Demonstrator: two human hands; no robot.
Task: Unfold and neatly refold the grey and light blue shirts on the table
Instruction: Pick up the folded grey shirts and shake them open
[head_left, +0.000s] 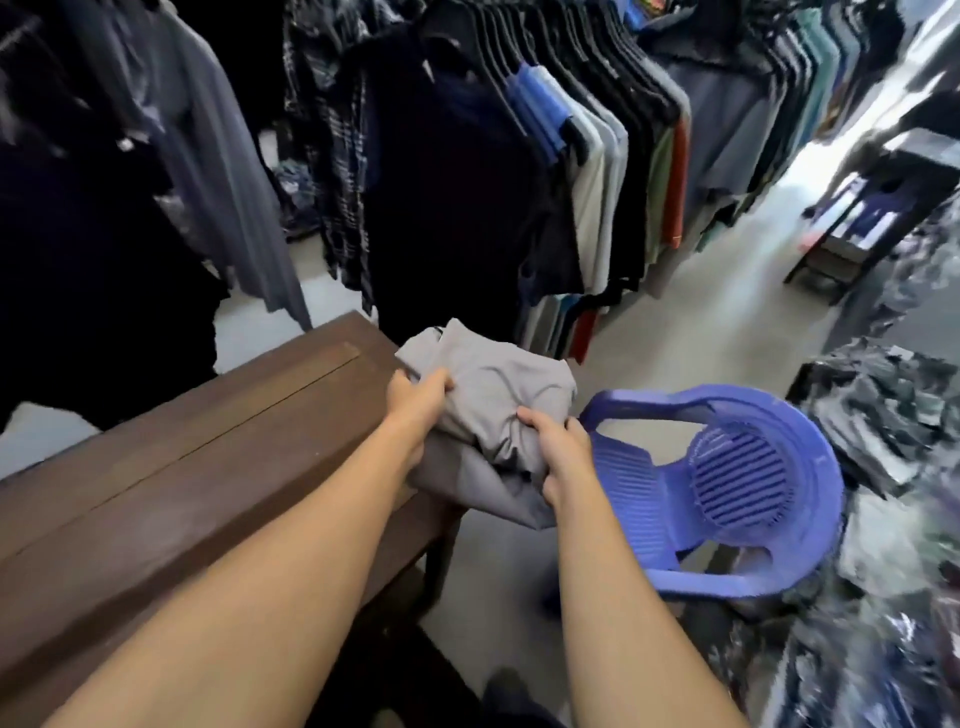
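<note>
Grey shirt, bunched and creased, sits at the right-hand end of the brown wooden table, and its lower folds spill past the table's edge toward the floor. Whether the bundle rests fully on the wood or is partly lifted cannot be told. Both bare hands hold it. The left hand grips the bundle's left side, fingers curled over the cloth. The right hand grips the near right side, fingers wrapped round a thick fold with the thumb pressed on top. Just beside the table's end stands a blue plastic chair, close to the right hand but not touching it. Behind the table, dark and pale shirts hang packed on a clothes rack. At the right edge lie blurred piles of plastic-wrapped garments.
</note>
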